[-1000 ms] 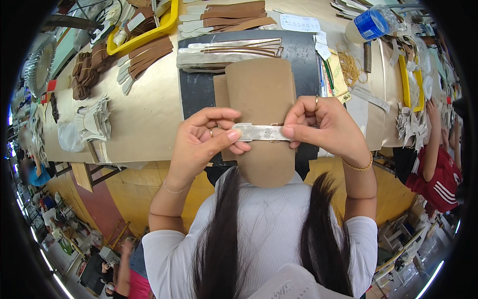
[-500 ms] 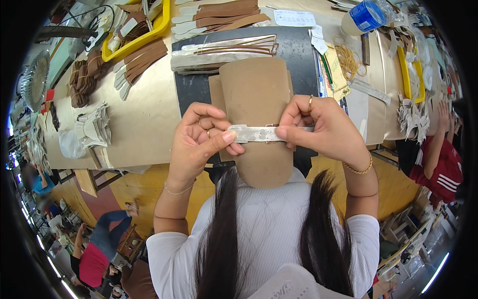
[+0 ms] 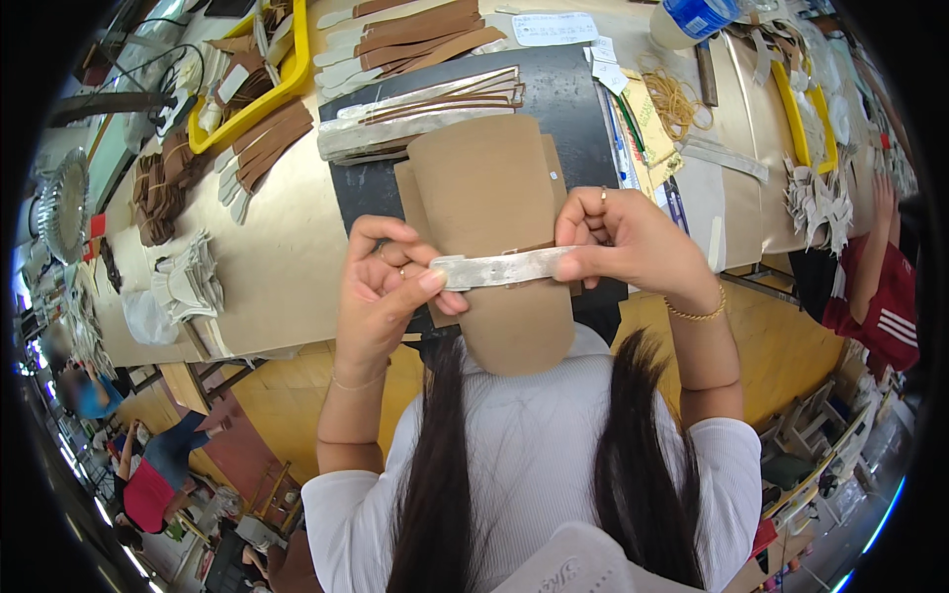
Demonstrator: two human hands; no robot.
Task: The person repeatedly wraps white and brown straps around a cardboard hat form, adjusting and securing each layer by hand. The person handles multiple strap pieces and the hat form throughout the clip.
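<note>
A pale, grey-white strap strip is stretched across a brown board with a rounded end. Its left end is pinched between the thumb and fingers of my left hand. My right hand pinches the strip farther right, thumb on top, and hides its right end. Small brown edges show above and below the strip, seemingly part of something lying under it. The board's rounded end reaches toward my chest, and wider brown pieces lie beneath the board.
Under the board is a dark mat with a stack of pale and brown strips. Brown straps lie behind. Yellow trays stand left and right. Rubber bands, pens and a bottle are right. A co-worker's red sleeve shows at far right.
My hands are farther apart along the strip, so more of it shows between them. The whole view has shifted and turned slightly.
</note>
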